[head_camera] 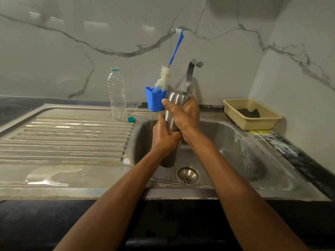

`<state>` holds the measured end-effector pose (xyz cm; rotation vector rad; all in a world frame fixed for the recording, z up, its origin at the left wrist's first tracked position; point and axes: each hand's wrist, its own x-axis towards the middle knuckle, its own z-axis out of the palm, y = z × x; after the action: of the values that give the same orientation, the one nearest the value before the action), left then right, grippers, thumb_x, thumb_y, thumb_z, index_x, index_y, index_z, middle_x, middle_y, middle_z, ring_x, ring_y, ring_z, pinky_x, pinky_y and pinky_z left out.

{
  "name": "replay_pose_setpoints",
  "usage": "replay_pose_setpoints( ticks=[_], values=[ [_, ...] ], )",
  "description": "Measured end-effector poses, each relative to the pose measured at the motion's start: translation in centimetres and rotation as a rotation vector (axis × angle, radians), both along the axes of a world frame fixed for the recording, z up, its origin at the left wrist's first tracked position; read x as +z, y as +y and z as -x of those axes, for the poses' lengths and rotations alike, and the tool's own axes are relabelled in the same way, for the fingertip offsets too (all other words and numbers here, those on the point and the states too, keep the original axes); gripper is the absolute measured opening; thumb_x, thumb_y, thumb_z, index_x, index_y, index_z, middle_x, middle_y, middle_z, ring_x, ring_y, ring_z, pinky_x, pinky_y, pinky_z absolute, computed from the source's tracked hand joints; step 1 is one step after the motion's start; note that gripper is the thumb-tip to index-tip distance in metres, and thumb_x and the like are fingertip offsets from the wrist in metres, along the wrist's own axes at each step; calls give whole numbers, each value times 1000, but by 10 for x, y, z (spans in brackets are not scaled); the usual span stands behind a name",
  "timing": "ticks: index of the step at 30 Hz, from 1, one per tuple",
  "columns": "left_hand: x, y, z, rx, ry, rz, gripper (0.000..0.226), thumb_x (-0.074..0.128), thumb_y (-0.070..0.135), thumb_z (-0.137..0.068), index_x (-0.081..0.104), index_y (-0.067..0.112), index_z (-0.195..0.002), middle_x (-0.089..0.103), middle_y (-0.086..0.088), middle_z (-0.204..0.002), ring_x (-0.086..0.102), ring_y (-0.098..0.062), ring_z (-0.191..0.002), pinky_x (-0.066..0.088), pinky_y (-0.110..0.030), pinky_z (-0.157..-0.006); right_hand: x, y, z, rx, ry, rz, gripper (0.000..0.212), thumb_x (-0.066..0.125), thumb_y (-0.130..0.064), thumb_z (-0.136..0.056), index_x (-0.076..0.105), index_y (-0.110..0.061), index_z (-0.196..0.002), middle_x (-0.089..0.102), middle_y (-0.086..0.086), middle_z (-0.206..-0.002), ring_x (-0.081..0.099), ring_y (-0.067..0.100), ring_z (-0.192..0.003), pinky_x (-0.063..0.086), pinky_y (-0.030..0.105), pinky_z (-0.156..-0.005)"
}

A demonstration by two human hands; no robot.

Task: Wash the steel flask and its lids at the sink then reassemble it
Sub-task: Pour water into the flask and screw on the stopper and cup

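I hold the steel flask [174, 104] nearly upright over the sink basin [235, 142], just in front of the faucet [192, 69]. My right hand [184, 115] grips its upper part with the thumb across the front. My left hand [164, 136] is wrapped around it lower down. A steel end [167, 163] sticks out below my left hand, above the basin floor. Both hands are wet. My hands hide the flask's middle, and I cannot make out any separate lid. No water stream shows at the faucet.
A blue holder [155, 102] with a blue-handled bottle brush [164, 78] stands behind the flask. A clear plastic bottle [117, 95] and its teal cap [131, 119] sit on the wet drainboard [63, 138]. A beige basket [252, 122] with a dark scrub pad [248, 113] is right of the sink. The drain [187, 175] lies below.
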<state>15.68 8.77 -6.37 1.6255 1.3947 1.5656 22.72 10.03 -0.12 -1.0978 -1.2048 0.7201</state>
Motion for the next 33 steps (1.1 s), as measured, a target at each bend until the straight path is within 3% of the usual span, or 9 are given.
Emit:
replay_pose_setpoints(
  ticks=[4, 8, 12, 15, 18, 23, 26, 30, 33],
  values=[
    [2, 0, 3, 3, 12, 24, 60, 81, 9, -80, 43, 18, -126, 57, 16, -93, 61, 2, -80, 44, 1, -61, 1, 2, -1, 47, -63, 16, 65, 90, -44, -68, 58, -22, -120, 70, -3, -107, 71, 13, -92, 63, 39, -82],
    [6, -1, 6, -19, -36, 94, 65, 80, 7, -77, 42, 18, -129, 59, 9, -97, 64, -6, -85, 47, -10, -59, 6, 0, -10, 231, -99, 70, 78, 89, -52, -68, 51, -23, -129, 67, -2, -117, 70, 16, -101, 62, 37, -85],
    [12, 0, 14, -46, -184, 118, 70, 86, 21, -75, 45, 19, -132, 61, 5, -108, 63, -10, -97, 51, -22, -79, 9, -4, -35, 451, -163, 186, 82, 76, -52, -84, 40, -18, -149, 59, -2, -137, 61, 14, -117, 54, 33, -86],
    [12, 0, 23, -78, -257, 119, 73, 86, 27, -75, 44, 25, -134, 61, 1, -119, 63, -17, -109, 54, -37, -92, 3, -4, -55, 537, -240, 258, 75, 75, -42, -81, 45, -24, -147, 59, -4, -138, 57, 15, -124, 48, 44, -101],
    [14, -2, 29, -85, -286, 113, 70, 86, 23, -75, 42, 28, -130, 60, 3, -116, 63, -16, -108, 55, -35, -89, -1, -7, -62, 613, -309, 319, 64, 71, -16, -84, 48, -26, -143, 59, 0, -136, 56, 20, -124, 47, 47, -102],
    [22, -5, 32, -94, -249, 90, 71, 84, 21, -76, 43, 24, -134, 62, -1, -115, 66, -15, -102, 58, -34, -85, -10, -18, -44, 637, -745, 355, 76, 84, -21, -78, 45, -27, -143, 63, -2, -128, 60, 17, -116, 50, 32, -83],
    [28, -8, 30, -89, -259, 74, 68, 83, 20, -78, 43, 23, -133, 61, 1, -114, 64, -13, -101, 56, -30, -81, -17, -20, -33, 598, -672, 285, 81, 85, -11, -77, 44, -21, -146, 66, 0, -123, 62, 10, -106, 51, 25, -76],
    [39, -10, 30, -84, -242, 61, 66, 84, 21, -79, 42, 22, -130, 60, 4, -109, 63, -8, -95, 52, -23, -73, -24, -16, -27, 500, -605, 177, 86, 86, -14, -75, 41, -21, -148, 66, 2, -126, 64, 17, -114, 54, 36, -97],
    [52, -13, 35, -88, -164, 71, 72, 85, 28, -79, 39, 18, -133, 59, 5, -106, 62, -5, -91, 48, -13, -66, -25, -14, -22, 496, -522, 119, 79, 87, -15, -75, 48, -23, -143, 69, -2, -124, 65, 14, -114, 55, 38, -99]
  ],
)
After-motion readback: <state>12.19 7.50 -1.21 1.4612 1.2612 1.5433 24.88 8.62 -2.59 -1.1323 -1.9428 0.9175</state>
